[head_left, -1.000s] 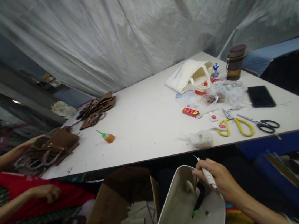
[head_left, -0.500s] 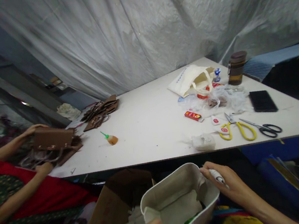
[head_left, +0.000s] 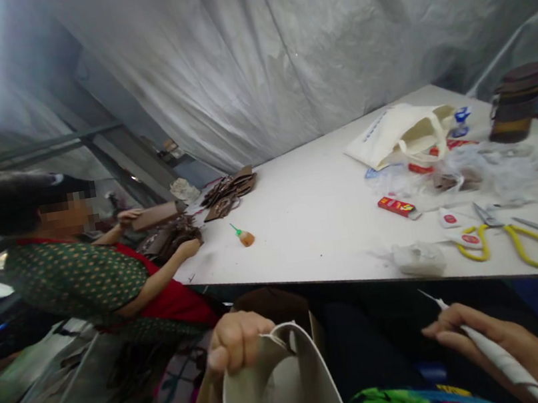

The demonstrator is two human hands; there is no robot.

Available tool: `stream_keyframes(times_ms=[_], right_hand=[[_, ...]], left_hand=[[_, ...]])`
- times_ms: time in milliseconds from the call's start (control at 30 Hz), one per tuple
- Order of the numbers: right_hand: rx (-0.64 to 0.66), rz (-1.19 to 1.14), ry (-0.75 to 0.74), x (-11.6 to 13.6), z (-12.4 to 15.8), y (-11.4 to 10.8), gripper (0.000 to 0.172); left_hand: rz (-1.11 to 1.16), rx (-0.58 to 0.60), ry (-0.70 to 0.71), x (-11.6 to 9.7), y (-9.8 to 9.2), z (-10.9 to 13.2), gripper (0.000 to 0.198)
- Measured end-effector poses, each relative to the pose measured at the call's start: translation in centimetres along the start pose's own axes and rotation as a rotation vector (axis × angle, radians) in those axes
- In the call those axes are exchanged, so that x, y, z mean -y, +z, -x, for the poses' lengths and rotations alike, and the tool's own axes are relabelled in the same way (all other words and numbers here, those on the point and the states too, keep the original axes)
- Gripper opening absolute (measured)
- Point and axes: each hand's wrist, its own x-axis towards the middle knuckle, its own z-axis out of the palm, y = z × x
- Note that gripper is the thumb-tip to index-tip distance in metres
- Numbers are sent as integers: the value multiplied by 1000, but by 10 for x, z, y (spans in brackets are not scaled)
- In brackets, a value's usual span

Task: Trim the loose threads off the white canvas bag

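My left hand [head_left: 237, 342] is closed on the top edge of a cream fabric bag [head_left: 282, 395], held upright below the table's front edge. To the right, my right hand [head_left: 503, 345] grips a slim white pen-like tool [head_left: 491, 353] with a thin metal tip pointing up and left. That hand is apart from the bag. A white table [head_left: 321, 214] stretches in front of me.
A person in a green dotted top [head_left: 75, 277] sits at the left, handling brown leather pieces [head_left: 165, 234]. On the table lie a small glue bottle [head_left: 244, 235], a red box [head_left: 398, 206], yellow scissors [head_left: 514, 239], a cream tote [head_left: 403, 134] and a brown flask [head_left: 517, 100].
The view has swung left, bringing the seated person into sight. My left hand has risen and gripped the bag's top edge. My right hand with the tool has drawn away from the bag.
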Motion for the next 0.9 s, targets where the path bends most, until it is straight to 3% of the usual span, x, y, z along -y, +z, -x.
stream_keyframes(times_ms=[67, 100, 200, 300, 367, 500, 667, 900], right_hand=[[25, -53, -70, 18, -2, 1, 28], [37, -83, -105, 28, -3, 2, 28], [94, -148, -213, 54, -13, 7, 42], [225, -130, -271, 73, -25, 12, 60], [323, -40, -247, 81, -32, 13, 52], [412, 147, -173, 83, -37, 13, 36], [402, 222, -183, 68, -38, 22, 28], [321, 201, -224, 53, -43, 30, 16]], left_hand=[[184, 300, -61, 24, 21, -9, 70], [249, 329, -109, 35, 34, -11, 71], [348, 188, -263, 63, 71, -13, 76], [352, 176, -372, 80, 92, -12, 77], [320, 168, -405, 84, 97, -12, 77], [166, 13, -436, 82, 101, -12, 69], [114, -72, -478, 86, 112, -11, 67], [253, -129, -361, 108, 115, -9, 69]])
